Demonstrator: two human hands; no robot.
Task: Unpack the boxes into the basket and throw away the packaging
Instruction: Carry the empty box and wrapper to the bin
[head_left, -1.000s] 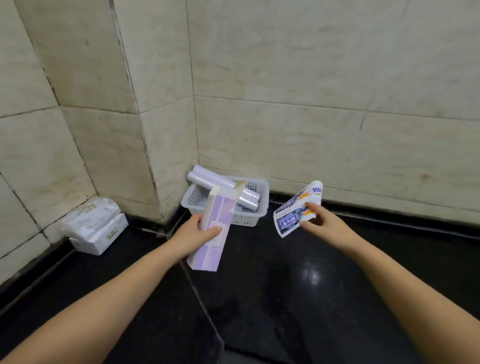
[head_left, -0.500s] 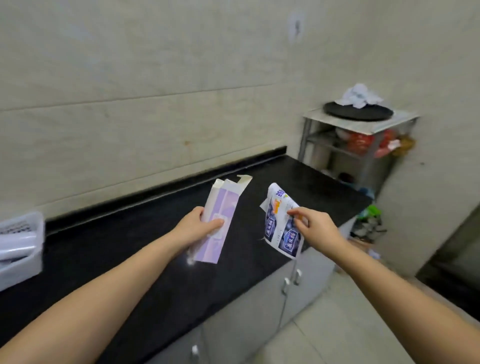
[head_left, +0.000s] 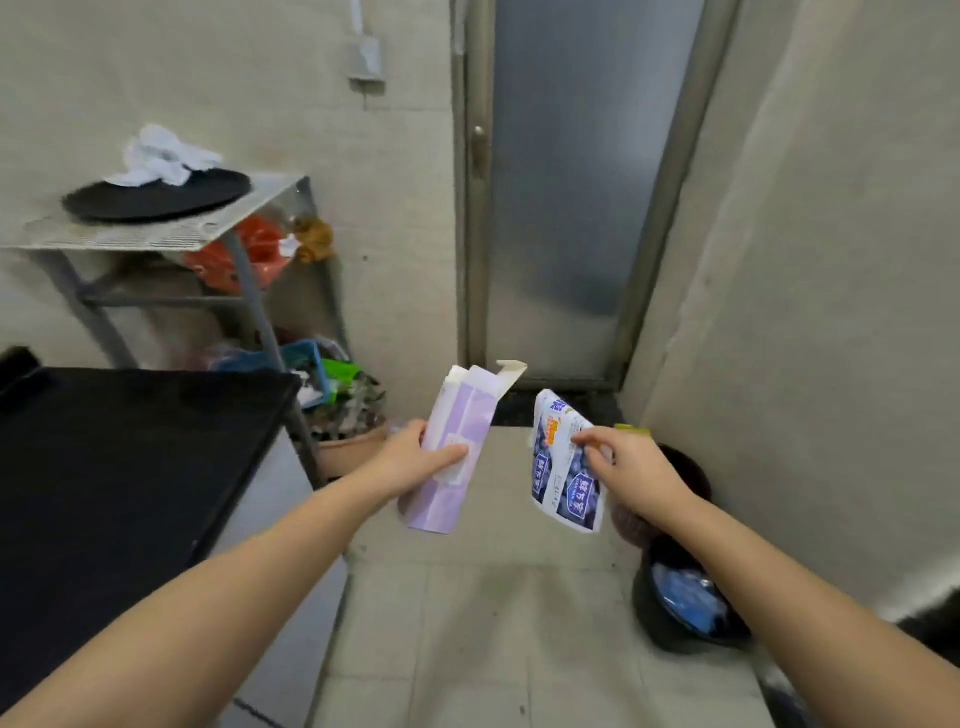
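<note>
Left hand (head_left: 415, 460) grips purple box (head_left: 457, 447), top flap open, thumb across its front. Right hand (head_left: 631, 470) pinches blue-printed wrapper (head_left: 563, 478) at its upper edge. Both items are held above tiled floor (head_left: 467, 623). Dark bin (head_left: 685, 608) stands near right; black counter (head_left: 130, 467) lies left.
</note>
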